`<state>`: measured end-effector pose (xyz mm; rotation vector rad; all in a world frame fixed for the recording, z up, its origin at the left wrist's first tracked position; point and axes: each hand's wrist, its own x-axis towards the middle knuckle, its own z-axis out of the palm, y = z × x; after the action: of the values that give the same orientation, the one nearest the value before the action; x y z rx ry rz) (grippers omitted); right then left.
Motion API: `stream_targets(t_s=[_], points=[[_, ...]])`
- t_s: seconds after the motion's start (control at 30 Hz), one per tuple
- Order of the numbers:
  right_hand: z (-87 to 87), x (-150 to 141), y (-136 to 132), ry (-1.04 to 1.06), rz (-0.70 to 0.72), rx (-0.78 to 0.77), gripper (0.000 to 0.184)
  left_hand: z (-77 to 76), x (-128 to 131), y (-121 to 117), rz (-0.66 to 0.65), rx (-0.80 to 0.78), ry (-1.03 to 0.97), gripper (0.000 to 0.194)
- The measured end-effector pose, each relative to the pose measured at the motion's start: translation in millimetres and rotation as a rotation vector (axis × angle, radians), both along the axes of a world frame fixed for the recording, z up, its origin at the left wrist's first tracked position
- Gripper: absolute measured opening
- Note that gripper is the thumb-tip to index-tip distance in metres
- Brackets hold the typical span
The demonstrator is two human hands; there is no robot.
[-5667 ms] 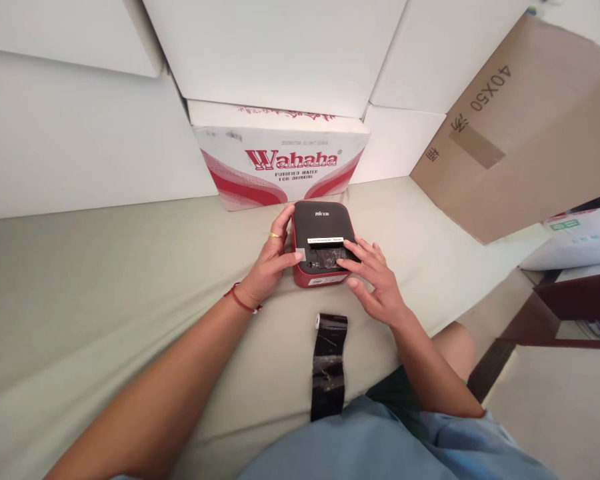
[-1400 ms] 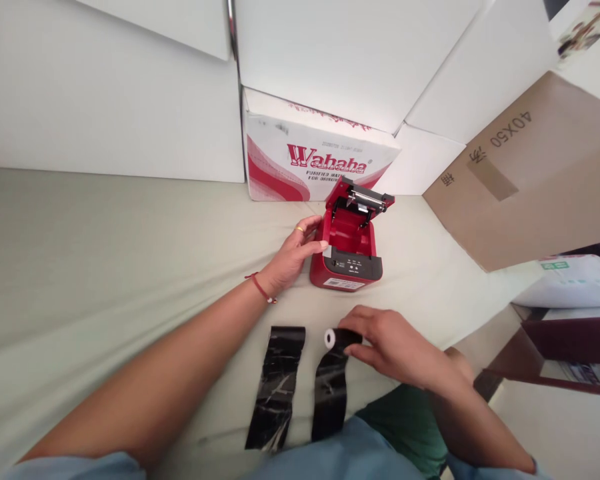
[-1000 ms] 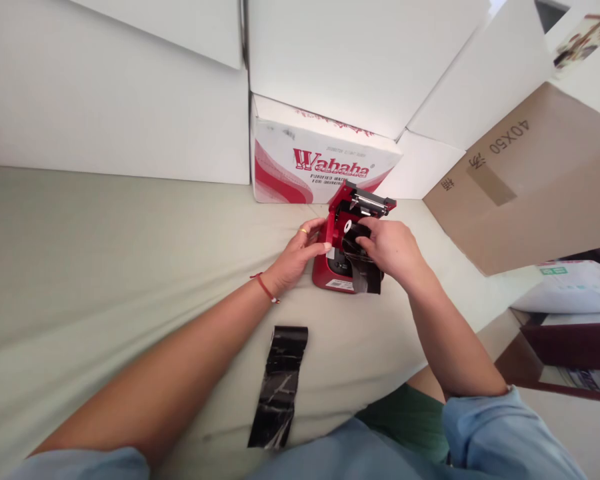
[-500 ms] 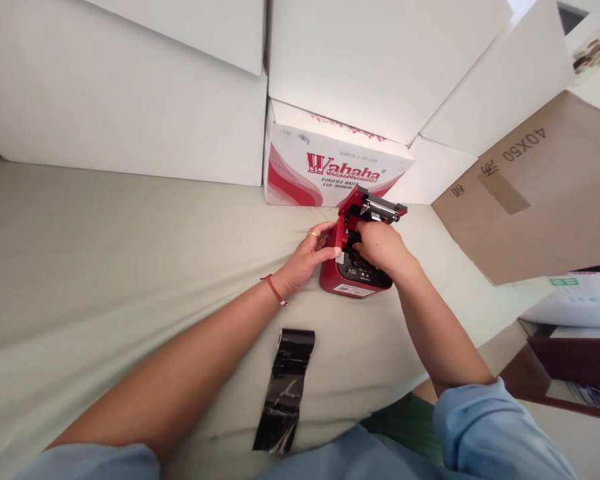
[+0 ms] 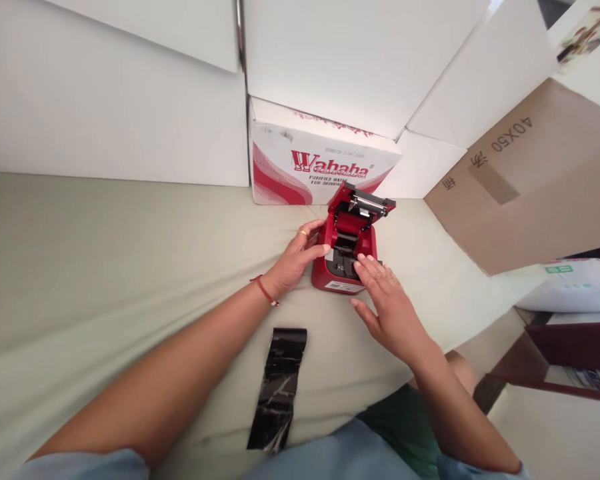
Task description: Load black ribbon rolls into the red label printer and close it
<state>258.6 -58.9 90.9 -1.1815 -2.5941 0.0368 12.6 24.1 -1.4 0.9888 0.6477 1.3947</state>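
Observation:
A red and black label printer (image 5: 333,277) stands on the pale sheet with its lid (image 5: 363,202) raised, showing a black inside. My left hand (image 5: 300,257) grips its left side, thumb on the front rim and the other fingers along the outer wall. My right hand (image 5: 387,300) is open at the printer's front right corner, palm down, with its fingertips over the black front part and the thumb apart. Nearer to me a strip of black film (image 5: 280,387) lies on the sheet, creased and shiny at its near end.
Behind the printer is a white and red Wahaba carton (image 5: 325,163) against large white boxes (image 5: 130,93). A brown cardboard box (image 5: 545,180) leans at the right. Beyond the sheet's right edge are a white plastic bag (image 5: 575,287) and a dark red shelf (image 5: 580,347).
My right hand has come out of the printer's inside, back toward me, and its fingers have straightened. My left hand keeps its hold; the view has shifted slightly.

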Motion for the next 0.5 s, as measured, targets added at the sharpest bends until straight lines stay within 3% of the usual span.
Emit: stream_targets(t_s=[0.13, 0.23, 0.3, 0.4, 0.5], points=[[-9.7, -6.1, -14.6, -0.013, -0.051, 0.041, 0.081, 1.9, -2.8, -2.9, 0.07, 0.05, 0.152, 0.065], [-10.4, -14.2, -17.4, -0.041, -0.096, 0.049, 0.081, 14.1, -5.5, -11.3, 0.305, 0.191, 0.383, 0.053], [-11.1, -20.2, -17.8, -0.05, -0.127, 0.057, 0.076, 28.2, -6.0, -20.2, 0.461, 0.376, 0.52, 0.041], [-10.8, -25.7, -18.7, -0.027, -0.148, 0.042, 0.067, 48.9, -3.4, -33.7, 0.416, 0.644, 0.66, 0.024], [-4.1, -21.5, -19.0, 0.071, -0.116, -0.056, 0.064, 57.1, 0.6, -40.1, 0.325, 0.806, 0.732, 0.023]])
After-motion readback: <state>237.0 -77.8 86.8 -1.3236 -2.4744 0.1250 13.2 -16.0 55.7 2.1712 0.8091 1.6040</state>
